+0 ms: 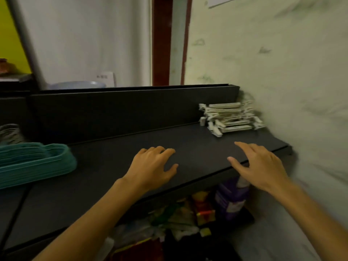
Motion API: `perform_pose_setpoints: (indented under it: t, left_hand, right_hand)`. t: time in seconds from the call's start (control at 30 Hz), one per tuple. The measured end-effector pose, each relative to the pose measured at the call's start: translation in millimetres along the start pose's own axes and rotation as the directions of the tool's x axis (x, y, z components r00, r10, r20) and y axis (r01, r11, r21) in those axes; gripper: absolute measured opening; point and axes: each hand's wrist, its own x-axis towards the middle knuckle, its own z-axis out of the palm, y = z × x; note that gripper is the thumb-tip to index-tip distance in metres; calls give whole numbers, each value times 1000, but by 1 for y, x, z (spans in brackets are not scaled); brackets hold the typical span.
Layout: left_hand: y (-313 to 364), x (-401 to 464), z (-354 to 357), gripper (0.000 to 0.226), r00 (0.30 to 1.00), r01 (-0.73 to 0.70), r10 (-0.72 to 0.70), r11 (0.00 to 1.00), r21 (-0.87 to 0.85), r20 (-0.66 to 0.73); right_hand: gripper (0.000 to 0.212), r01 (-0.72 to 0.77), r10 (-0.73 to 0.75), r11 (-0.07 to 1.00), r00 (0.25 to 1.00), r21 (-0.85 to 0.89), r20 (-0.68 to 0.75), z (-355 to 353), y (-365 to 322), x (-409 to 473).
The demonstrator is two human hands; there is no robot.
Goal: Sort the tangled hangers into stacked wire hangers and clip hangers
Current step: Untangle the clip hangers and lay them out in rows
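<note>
Teal hanger stack (35, 162) lies at far left of the dark counter (116, 159). Left hand (153, 164) and right hand (258, 164) hover over the bare middle, fingers loosely spread, holding nothing. White clip hangers (229, 117) piled back right against the wall. Likely light, stiff, snag-prone; lift by the bars.

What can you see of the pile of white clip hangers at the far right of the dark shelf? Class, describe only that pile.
The pile of white clip hangers is a loose stack of off-white, plastic-looking bars lying roughly level, one upon another, with small clips jutting out at both ends. It is slightly untidy, some pieces skewed. It rests on the dark shelf, in the far right corner beside the pale wall. Neither hand touches it. Motion blur hides finer detail.
</note>
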Motion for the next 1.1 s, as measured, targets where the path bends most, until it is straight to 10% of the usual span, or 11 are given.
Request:
perform_pose_setpoints:
  t: [0.6, 0.97, 1.1]
  left_hand:
    - [27, 317, 76, 40, 993, 56, -81, 961, -270, -84]
    - [44, 463, 126, 42, 905, 59, 88, 943, -328, 417]
    - [47, 465, 130, 33, 906, 50, 133, 910, -412, 402]
  right_hand:
    - [45, 36, -39, 988, 999, 153, 19, 62, 185, 178]
    - [41, 236, -241, 916, 970, 324, -23, 109, 219, 248]
    - [37, 328, -329, 871, 942, 366, -62, 119, 219, 265]
